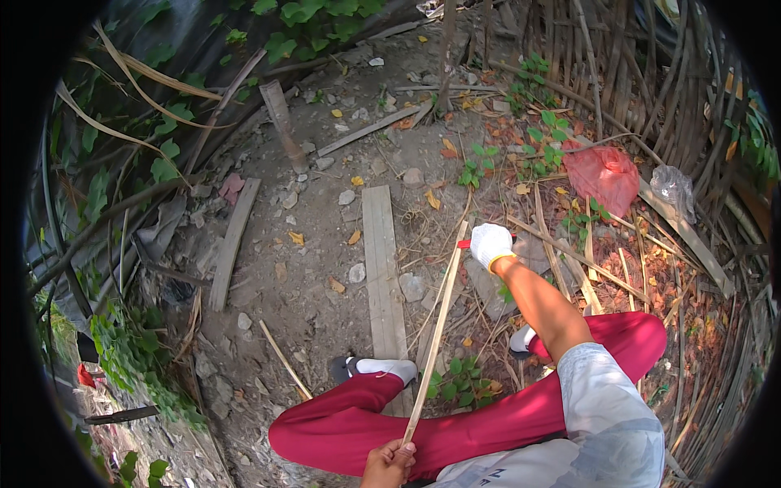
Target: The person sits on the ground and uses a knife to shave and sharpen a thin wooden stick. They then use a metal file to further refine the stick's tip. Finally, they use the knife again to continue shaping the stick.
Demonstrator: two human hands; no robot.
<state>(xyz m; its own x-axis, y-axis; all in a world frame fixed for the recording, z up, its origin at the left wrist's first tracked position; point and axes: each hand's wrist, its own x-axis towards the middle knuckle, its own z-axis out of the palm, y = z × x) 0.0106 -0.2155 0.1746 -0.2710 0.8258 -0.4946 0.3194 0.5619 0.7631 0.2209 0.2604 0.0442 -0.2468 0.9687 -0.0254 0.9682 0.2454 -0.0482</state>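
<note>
On my feed, the left hand (389,465) pinches the strip (438,333) right of the plank (381,268); the gloved right hand (491,245) grips a red tool (464,244) (kind unclear) that could skid if the strip twists.

Strip (438,333) between both hands (491,245)

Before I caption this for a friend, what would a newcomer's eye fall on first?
Probably the dark red trousers, spread across the lower middle. Next, the pale strip slanting up from the bare left hand to a red object in the white-gloved right hand, right of centre. Crumpled red plastic lies at the upper right, near the stick fence.
</note>
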